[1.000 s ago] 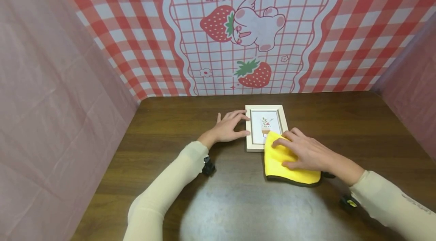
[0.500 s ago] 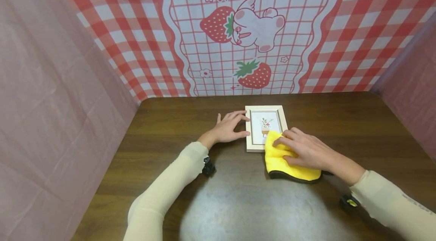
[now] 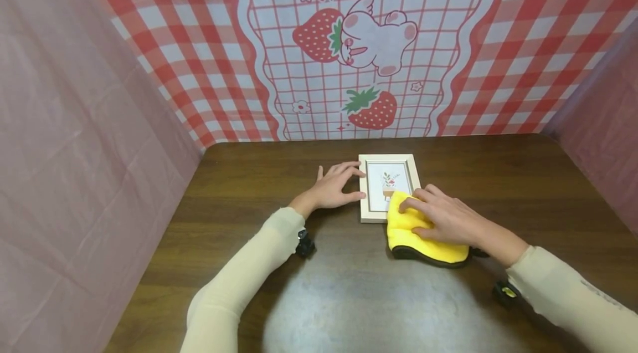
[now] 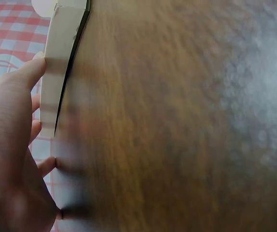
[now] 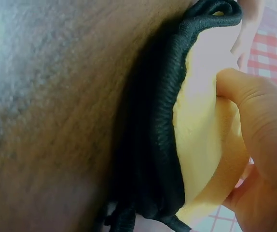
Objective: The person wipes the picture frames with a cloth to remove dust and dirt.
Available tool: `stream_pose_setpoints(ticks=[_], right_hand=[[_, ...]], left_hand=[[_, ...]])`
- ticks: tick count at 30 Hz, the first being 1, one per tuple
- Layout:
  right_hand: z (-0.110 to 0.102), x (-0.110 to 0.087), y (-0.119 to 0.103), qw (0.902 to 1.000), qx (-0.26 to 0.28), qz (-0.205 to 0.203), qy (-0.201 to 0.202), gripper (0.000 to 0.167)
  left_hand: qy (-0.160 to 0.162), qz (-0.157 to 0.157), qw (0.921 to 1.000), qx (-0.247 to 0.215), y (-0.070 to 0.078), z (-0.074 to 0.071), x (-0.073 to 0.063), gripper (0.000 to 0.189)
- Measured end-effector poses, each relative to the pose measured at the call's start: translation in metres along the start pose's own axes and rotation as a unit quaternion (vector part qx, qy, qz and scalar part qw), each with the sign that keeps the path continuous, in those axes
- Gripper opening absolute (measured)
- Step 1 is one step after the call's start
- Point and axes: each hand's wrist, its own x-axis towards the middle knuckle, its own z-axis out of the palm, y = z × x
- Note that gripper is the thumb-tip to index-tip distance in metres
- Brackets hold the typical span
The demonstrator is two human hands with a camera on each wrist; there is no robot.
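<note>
A small picture frame (image 3: 386,178) with a pale rim and a potted-plant print lies flat toward the back of the table. My left hand (image 3: 331,187) rests at its left side, fingertips and thumb spread along the rim. The left wrist view shows the thumb against the frame's side edge (image 4: 63,53). Over the frame's lower right corner, my right hand (image 3: 448,220) holds a yellow cloth (image 3: 413,245) with a black border. In the right wrist view the thumb presses into the folded cloth (image 5: 201,106), whose black edging faces the table. The covered corner is hidden.
The dark wooden table (image 3: 349,297) reflects light near its front. A red-and-white checked strawberry cloth (image 3: 374,109) hangs behind it, and pink curtains (image 3: 99,137) flank the sides. A small black device (image 3: 305,243) sits at the left wrist.
The cloth's lower edge has drawn up slightly and folded, with its corner still over the frame. My right hand has shifted very little; the left hand and frame stay put.
</note>
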Motion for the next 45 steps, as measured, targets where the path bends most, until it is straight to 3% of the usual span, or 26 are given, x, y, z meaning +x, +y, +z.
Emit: stream_pose_setpoints(ticks=[7, 19, 29, 37, 45], right_hand=[[-0.001, 0.002, -0.003, 0.9999, 0.001, -0.013, 0.009, 0.044], [0.001, 0.012, -0.009, 0.9997, -0.019, -0.015, -0.008, 0.046], [0.008, 0.024, -0.02, 0.9978, -0.042, -0.048, 0.016, 0.044], [0.015, 0.039, -0.03, 0.9973, -0.048, -0.055, 0.012, 0.043], [0.022, 0.051, -0.04, 0.9938, -0.054, -0.087, 0.044, 0.041]], left_hand=[[0.013, 0.006, 0.9999, -0.008, -0.022, 0.011, 0.013, 0.066], [0.009, 0.004, 0.9999, -0.013, -0.019, 0.008, 0.01, 0.064], [0.0, -0.005, 1.0, 0.006, 0.001, -0.001, 0.0, 0.062], [0.002, -0.006, 0.9998, 0.018, 0.001, -0.001, -0.001, 0.06], [0.002, -0.003, 0.9996, 0.028, 0.001, -0.001, 0.0, 0.058]])
